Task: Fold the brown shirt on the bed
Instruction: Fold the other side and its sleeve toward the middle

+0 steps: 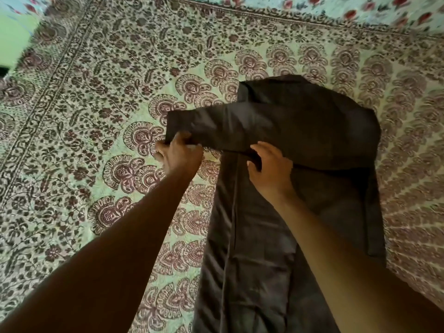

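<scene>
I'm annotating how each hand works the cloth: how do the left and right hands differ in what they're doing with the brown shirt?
The left hand pinches the sleeve's cuff end out over the bedspread; the right hand curls its fingers round the sleeve's lower edge where it crosses the brown shirt. The left hand is off the shirt's body, the right hand is over it. Both hold the same sleeve.

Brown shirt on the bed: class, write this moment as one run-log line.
stage: sleeve fold | left hand: grips sleeve end | right hand: grips sleeve's near edge | shirt: on bedspread
</scene>
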Demonstrator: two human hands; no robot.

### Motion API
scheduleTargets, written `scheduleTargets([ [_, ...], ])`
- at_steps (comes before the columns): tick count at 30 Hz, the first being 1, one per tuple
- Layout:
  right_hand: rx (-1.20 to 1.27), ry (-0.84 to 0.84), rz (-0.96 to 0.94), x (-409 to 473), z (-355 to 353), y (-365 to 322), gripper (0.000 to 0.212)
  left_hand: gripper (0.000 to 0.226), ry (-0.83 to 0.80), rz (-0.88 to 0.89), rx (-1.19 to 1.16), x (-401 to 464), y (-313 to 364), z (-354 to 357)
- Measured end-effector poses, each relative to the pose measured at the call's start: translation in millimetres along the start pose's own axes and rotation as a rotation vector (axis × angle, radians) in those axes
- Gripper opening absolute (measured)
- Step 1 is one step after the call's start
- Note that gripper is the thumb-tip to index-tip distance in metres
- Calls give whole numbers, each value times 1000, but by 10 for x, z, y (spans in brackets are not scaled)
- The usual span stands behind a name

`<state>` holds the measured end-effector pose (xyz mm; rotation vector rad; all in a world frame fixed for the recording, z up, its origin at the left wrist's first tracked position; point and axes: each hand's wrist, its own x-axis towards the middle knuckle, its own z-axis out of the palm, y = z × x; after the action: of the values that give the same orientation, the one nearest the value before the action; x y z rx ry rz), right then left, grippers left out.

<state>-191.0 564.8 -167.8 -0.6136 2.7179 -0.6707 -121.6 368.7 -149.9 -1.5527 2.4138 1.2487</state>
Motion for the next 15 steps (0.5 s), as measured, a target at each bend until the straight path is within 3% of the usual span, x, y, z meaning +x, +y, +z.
scheduleTargets([
  [5, -109, -19, -24, 64, 115, 110, 45, 7, 138, -69, -27, 276, 143, -37],
  [7, -145, 7, -54, 48, 126, 113, 44, 11, 229, -38, -80, 310, 153, -32],
  [10, -172, -9, -65, 71, 110, 128, 45, 14, 239, -4, -256, 236, 197, 17],
  [12, -149, -57, -56, 89, 80, 127, 44, 28, 245, -50, -393, 109, 251, 60],
  [15, 59, -120, -3, 120, -26, 175, 41, 75, 159, -228, -706, -97, 366, 175],
])
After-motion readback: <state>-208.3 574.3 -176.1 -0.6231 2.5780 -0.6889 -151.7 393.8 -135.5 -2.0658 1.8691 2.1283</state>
